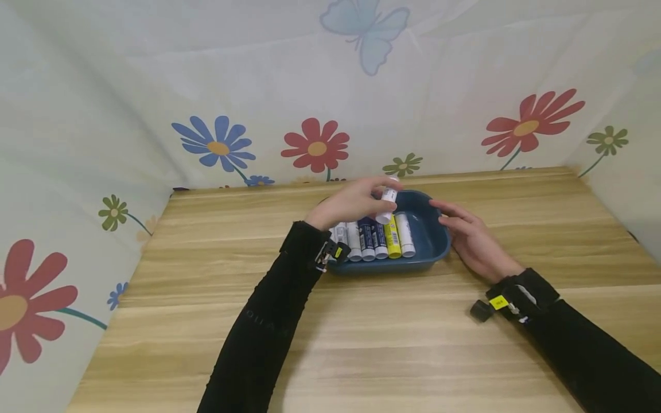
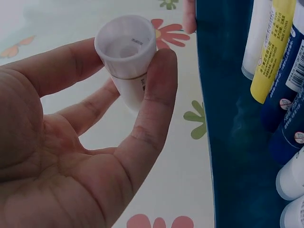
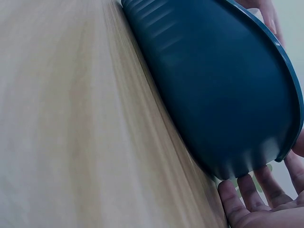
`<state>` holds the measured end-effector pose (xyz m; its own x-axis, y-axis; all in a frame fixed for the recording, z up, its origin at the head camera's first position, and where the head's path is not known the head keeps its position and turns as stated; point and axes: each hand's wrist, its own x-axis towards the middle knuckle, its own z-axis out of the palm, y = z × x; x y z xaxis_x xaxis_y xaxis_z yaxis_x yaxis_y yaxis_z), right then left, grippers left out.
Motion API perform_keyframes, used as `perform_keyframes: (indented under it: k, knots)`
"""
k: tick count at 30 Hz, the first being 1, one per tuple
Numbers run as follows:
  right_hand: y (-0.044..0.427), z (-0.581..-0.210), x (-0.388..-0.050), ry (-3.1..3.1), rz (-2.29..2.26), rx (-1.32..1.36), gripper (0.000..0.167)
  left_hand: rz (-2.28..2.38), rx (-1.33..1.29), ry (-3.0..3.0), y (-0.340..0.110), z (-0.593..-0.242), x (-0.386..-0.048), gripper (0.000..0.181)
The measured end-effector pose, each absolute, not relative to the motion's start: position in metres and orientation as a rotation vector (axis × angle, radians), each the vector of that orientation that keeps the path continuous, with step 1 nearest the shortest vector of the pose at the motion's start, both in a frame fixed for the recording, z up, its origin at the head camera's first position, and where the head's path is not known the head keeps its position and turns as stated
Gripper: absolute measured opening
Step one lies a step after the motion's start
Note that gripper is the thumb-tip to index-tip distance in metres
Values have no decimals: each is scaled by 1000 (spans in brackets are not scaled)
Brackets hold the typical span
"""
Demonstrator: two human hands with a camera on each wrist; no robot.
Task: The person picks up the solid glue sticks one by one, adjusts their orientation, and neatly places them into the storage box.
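Above the blue plastic basin (image 1: 428, 229), my left hand (image 1: 353, 202) holds a white glue stick (image 1: 387, 205) between thumb and fingers. Its hollow round end (image 2: 126, 45) faces the left wrist camera, and the stick is tilted. My right hand (image 1: 475, 244) is at the basin's right end. Its fingertips touch the outer wall (image 3: 213, 104), fingers extended rather than wrapped round it. Inside the basin, several glue sticks lie side by side: a white one (image 1: 405, 235), a yellow one (image 1: 392, 238), dark blue ones (image 1: 366, 238) and more white ones, partly hidden by my left wrist.
The basin stands on a wood-grain table (image 1: 392, 338) near its back edge. Behind rises a pale backdrop (image 1: 248, 74) with printed flowers and a butterfly. A small black camera (image 1: 481, 310) is strapped to the right wrist, another (image 1: 338, 252) to the left.
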<state>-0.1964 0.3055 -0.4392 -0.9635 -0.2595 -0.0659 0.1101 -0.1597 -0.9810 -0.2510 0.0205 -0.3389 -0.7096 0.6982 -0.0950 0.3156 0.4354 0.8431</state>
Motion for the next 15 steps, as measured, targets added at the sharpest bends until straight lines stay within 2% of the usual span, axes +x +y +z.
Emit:
perform_keyframes:
  k: [15]
  knots:
    - [307, -441, -196, 1867, -2199, -197, 50, 971, 839, 2293, 72, -347, -259, 42]
